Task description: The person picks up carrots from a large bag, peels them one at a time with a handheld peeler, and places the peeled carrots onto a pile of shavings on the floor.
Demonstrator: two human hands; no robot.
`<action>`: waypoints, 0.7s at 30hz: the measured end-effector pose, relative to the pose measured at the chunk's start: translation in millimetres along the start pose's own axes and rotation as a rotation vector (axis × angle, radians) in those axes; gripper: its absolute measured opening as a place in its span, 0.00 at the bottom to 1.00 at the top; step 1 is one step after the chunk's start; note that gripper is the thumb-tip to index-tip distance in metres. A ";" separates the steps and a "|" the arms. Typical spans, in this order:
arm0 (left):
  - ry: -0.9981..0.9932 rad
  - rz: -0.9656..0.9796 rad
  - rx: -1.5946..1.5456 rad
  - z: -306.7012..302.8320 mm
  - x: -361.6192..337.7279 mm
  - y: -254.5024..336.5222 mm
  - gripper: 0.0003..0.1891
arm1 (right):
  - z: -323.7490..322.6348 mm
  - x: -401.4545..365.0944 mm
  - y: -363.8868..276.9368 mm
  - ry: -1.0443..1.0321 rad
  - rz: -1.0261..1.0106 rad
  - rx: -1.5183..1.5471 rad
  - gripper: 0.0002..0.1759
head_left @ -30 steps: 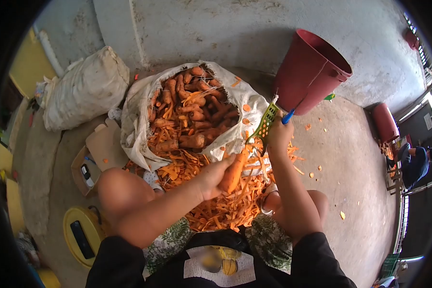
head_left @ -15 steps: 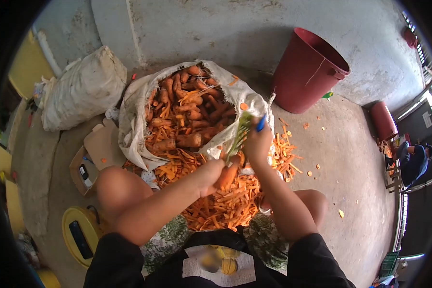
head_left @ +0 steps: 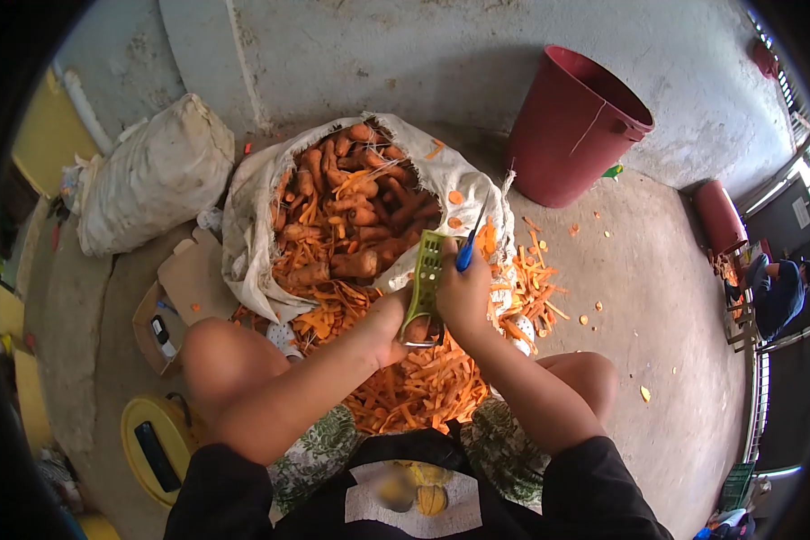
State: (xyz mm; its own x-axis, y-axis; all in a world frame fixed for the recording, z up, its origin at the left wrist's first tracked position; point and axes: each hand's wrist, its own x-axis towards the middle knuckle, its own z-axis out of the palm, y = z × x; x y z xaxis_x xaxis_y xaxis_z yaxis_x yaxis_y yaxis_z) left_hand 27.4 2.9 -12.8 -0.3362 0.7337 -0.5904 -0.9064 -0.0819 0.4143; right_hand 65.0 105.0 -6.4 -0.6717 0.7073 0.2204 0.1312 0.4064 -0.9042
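My left hand (head_left: 382, 326) is closed round a carrot (head_left: 418, 330), mostly covered by the hand and the tool over it. My right hand (head_left: 464, 295) grips a green slotted peeler (head_left: 426, 274), its metal blade end lying at the carrot. The same hand also holds a knife (head_left: 465, 256) with a blue handle, its thin blade pointing up and away. Beneath both hands lies a heap of orange carrot peelings (head_left: 414, 389). Just ahead, an open white woven sack (head_left: 247, 220) is filled with unpeeled carrots (head_left: 355, 211) and some peelings.
A tall red bin (head_left: 571, 135) stands by the wall. A full white sack (head_left: 157, 175) leans at the left, near an open cardboard box (head_left: 148, 324). A phone (head_left: 156, 456) rests on a yellow lid (head_left: 135, 423). Another person (head_left: 777, 301) sits far right.
The peeler has come down from above the carrot to its near end. The knife in my right hand now points up, and the carrot is more hidden.
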 end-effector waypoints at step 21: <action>-0.153 -0.037 0.124 -12.7 4.3 -11.4 0.17 | -4.3 11.1 2.9 0.123 -0.071 -0.068 0.13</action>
State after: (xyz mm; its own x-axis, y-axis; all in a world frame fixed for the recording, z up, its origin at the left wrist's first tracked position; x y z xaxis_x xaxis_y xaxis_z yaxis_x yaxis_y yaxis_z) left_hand 33.0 -1.6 -28.9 -0.2518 0.8292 -0.4991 -0.8761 0.0239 0.4816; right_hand 61.0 116.5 -5.0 -0.5869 0.7392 0.3303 0.1384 0.4936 -0.8586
